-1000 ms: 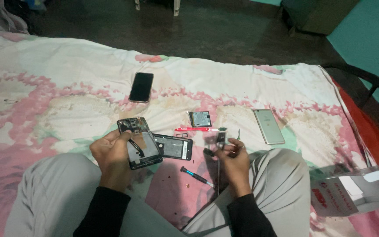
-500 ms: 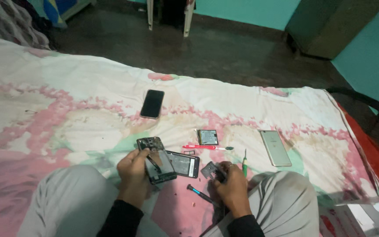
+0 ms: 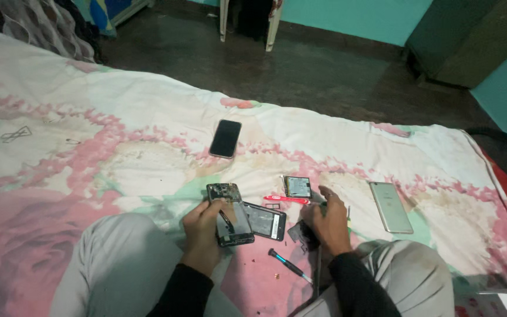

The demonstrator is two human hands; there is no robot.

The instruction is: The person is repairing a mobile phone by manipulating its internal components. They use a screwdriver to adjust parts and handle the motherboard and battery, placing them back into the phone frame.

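Pink and white flowered bedsheet (image 3: pixel 89 152) carries the scattered parts of a phone repair. The left hand (image 3: pixel 202 230) is closed around an opened phone body (image 3: pixel 229 215), its dark insides facing up, held just above the lap. The right hand (image 3: pixel 327 222) rests curled on a small dark part (image 3: pixel 300 233) on the sheet; how firmly it grips cannot be told. Between the hands lies a detached screen panel (image 3: pixel 265 221). Nearby lie a screwdriver (image 3: pixel 289 265), a red pry tool (image 3: pixel 286 199), a square battery (image 3: pixel 297 186), a gold back cover (image 3: pixel 391 206) and a whole black phone (image 3: pixel 226 138).
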